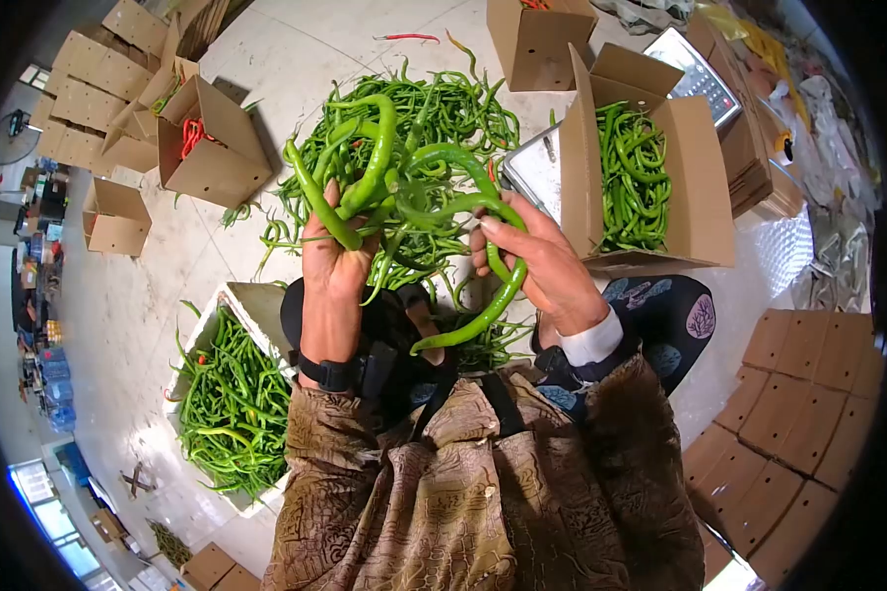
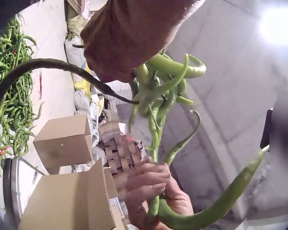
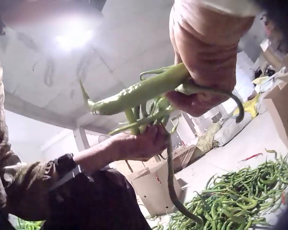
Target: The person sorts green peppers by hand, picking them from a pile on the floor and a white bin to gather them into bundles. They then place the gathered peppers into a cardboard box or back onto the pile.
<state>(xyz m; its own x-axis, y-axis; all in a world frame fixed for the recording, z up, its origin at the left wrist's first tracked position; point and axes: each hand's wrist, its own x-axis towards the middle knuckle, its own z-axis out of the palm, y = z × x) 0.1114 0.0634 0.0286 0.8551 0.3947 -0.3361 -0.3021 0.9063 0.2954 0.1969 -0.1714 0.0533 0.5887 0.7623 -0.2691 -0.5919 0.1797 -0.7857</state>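
My left hand (image 1: 337, 258) grips a bunch of long green chili peppers (image 1: 373, 163), which fan out above the palm. To its right, my right hand (image 1: 547, 258) holds curled green chili peppers (image 1: 473, 333) between thumb and fingers; one hangs down toward my lap. Some peppers span the gap between the hands. From the left wrist, the right hand (image 2: 151, 184) shows fingers wrapped around pepper stalks. A thick pepper (image 3: 139, 93) sticks out of the right hand (image 3: 206, 57) in the right wrist view. Below the hands spreads a large pile of green chilies (image 1: 443, 113) on the floor.
A white foam box (image 1: 180, 379) full of green chilies stands at my left. At right, an open carton (image 1: 695, 187) holding green chilies sits on a scale (image 1: 537, 172). Cartons with red chilies (image 1: 195, 135) stand back left; stacked cardboard (image 1: 798, 414) is at lower right.
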